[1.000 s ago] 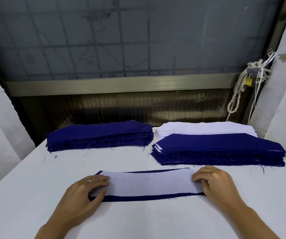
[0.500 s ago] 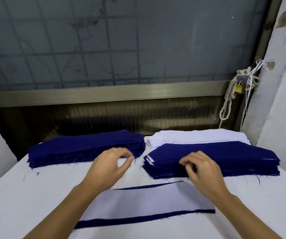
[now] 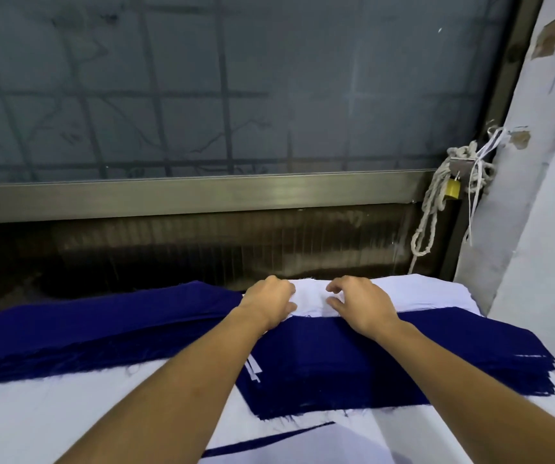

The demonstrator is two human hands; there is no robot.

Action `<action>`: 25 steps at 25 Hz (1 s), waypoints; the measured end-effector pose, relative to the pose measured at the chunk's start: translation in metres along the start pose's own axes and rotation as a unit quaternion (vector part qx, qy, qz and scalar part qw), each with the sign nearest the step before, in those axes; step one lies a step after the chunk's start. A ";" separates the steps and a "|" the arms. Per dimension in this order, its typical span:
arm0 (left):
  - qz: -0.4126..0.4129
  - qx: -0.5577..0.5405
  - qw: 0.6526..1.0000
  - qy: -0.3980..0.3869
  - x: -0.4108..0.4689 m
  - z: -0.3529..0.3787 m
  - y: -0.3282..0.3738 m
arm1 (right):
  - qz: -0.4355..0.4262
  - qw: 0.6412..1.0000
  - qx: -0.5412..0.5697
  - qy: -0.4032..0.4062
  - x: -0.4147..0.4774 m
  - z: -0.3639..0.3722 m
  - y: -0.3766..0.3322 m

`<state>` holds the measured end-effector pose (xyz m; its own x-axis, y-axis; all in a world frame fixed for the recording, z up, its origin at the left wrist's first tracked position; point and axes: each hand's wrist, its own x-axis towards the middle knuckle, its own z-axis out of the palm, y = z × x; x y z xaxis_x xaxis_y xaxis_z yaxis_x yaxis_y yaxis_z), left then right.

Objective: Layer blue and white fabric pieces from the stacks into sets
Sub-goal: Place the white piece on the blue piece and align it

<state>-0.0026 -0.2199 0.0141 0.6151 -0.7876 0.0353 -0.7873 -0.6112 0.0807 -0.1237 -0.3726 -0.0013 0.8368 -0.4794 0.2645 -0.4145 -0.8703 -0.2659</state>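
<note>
Both my arms reach over the table to the white fabric stack (image 3: 437,293) at the back right. My left hand (image 3: 269,304) pinches the left end of the stack's top white piece. My right hand (image 3: 361,304) hovers just beside it with curled, spread fingers touching the white fabric. In front of the white stack lies a thick blue fabric stack (image 3: 403,356) under my forearms. A second blue stack (image 3: 102,329) sits at the back left. A layered set (image 3: 303,443), white on blue, lies at the near edge, partly hidden by my arms.
The white table top (image 3: 68,413) carries all the stacks. Behind it is a dark window with a metal sill (image 3: 202,192). A knotted rope with a brass padlock (image 3: 452,189) hangs at the right, next to a white wall (image 3: 537,229).
Both hands left the layered set at the near edge and moved forward over the right blue stack to the white stack. The view has shifted forward and closer.
</note>
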 end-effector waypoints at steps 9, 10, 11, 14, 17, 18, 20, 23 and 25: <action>0.101 0.007 0.995 0.006 0.007 0.002 -0.011 | -0.043 0.997 -0.061 -0.019 0.013 0.014 0.008; 0.098 -0.009 0.995 0.028 0.007 0.002 -0.010 | -0.046 0.997 -0.066 -0.019 0.012 0.013 0.008; 0.088 -0.020 0.995 0.047 0.007 0.001 -0.009 | -0.047 0.997 -0.064 -0.015 0.012 0.013 0.006; 0.039 -0.074 0.992 0.092 0.009 -0.001 -0.002 | -0.054 0.996 -0.057 0.035 0.011 0.010 0.000; 0.010 -0.113 0.987 0.113 0.008 -0.007 0.004 | -0.060 0.993 -0.065 0.084 0.010 0.005 -0.004; 0.011 -0.118 0.986 0.118 0.007 -0.009 0.005 | -0.060 0.992 -0.064 0.090 0.010 0.003 -0.005; 0.011 -0.130 0.983 0.131 0.002 -0.016 0.004 | -0.052 0.991 -0.074 0.097 0.008 -0.001 -0.004; 0.012 -0.108 0.979 0.171 -0.005 -0.028 -0.003 | -0.017 0.985 -0.114 0.126 0.005 -0.007 0.003; 0.006 -0.116 0.970 0.214 -0.012 -0.041 -0.011 | 0.006 0.980 -0.144 0.140 0.003 -0.012 0.012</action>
<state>0.0009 -0.2005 0.0536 0.6056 -0.6604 0.4440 -0.7949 -0.5288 0.2976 -0.1304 -0.3856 0.0077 0.7172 -0.4669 0.5174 -0.5413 -0.8408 -0.0084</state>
